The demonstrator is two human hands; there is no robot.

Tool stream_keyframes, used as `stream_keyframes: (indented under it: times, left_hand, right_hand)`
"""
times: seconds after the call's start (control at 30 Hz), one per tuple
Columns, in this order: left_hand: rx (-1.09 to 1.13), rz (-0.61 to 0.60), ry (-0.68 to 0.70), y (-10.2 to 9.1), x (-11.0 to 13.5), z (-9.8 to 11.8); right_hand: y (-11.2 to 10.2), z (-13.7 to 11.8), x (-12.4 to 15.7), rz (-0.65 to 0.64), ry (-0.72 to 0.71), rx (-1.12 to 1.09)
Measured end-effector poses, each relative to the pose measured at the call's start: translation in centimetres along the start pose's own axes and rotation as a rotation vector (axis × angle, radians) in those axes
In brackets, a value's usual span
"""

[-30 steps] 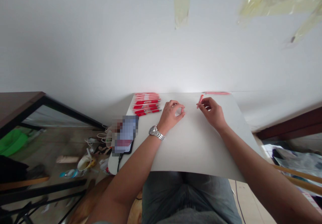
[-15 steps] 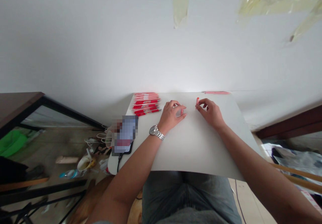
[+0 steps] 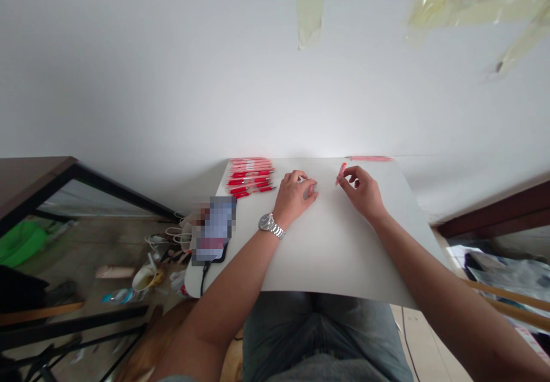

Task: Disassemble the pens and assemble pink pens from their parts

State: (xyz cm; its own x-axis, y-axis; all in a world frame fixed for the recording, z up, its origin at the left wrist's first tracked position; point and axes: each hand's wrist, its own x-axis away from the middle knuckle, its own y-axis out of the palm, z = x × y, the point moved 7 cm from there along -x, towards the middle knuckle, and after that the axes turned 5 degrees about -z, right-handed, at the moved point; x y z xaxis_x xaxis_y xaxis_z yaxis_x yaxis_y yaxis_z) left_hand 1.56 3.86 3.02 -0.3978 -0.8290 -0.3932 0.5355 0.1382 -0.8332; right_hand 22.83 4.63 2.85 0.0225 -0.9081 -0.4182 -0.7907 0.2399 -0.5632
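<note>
My right hand (image 3: 364,193) pinches a short pen piece (image 3: 342,171), pale pink with a red-orange top end. It stands tilted above the table. To the left, my left hand (image 3: 294,197), with a silver watch on its wrist, curls thumb and fingers toward each other. A small pinkish thing shows faintly between them, too blurred to name. Beyond that hand lies a row of several red and pink pens (image 3: 251,174) at the table's back left. One more pink pen-like stick (image 3: 372,158) lies along the back edge at right.
A phone (image 3: 213,230) with a cable lies at the left edge of the white table (image 3: 330,256). The wall (image 3: 275,84) rises right behind the table. On the floor at left are a cup (image 3: 144,279), a bottle (image 3: 118,296) and cables.
My right hand has tilted the pen piece, its top leaning right, and has shifted slightly right. My left hand's fingertips have drawn a little closer together.
</note>
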Motion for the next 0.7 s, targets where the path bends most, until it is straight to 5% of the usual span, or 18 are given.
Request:
stream_keyframes:
  times: [0.7]
  left_hand:
    - [-0.036, -0.017, -0.013, -0.04, -0.08, 0.4]
  right_hand:
    - [0.05, -0.18, 0.08, -0.007, 0.02, -0.026]
